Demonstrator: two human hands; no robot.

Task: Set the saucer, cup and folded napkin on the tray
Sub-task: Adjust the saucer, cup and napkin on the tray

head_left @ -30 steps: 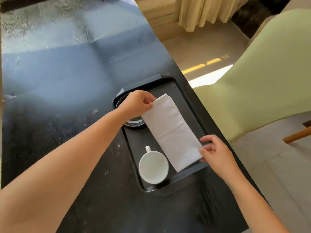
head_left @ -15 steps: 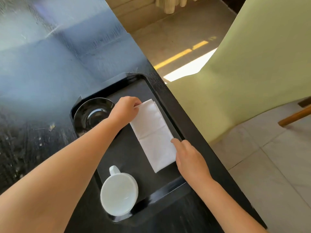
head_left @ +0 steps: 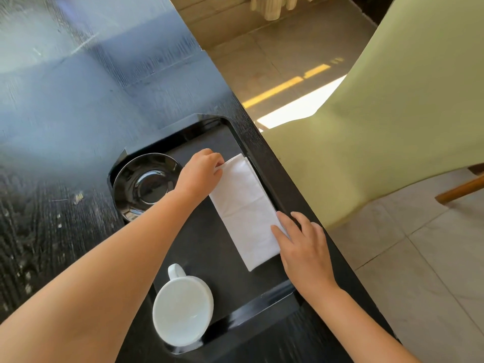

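A black tray (head_left: pixel 262 310) lies at the right edge of the dark table. On it a white folded napkin (head_left: pixel 246 208) lies flat along the right side. My left hand (head_left: pixel 201 174) pinches the napkin's far corner. My right hand (head_left: pixel 303 244) rests with its fingers flat on the napkin's near right edge. A glossy black saucer (head_left: pixel 144 184) sits in the tray's far left corner. A white cup (head_left: pixel 183 313) stands upright in the near left corner, its handle pointing away from me.
The dark wooden table (head_left: pixel 78 113) stretches to the left and far side. A pale green chair (head_left: pixel 379 127) stands close to the table's right edge, over a tiled floor (head_left: pixel 432 271).
The napkin went from stretched above the tray to lying flat on it. My right hand moved from holding its near end to pressing on its edge. The view shifted closer.
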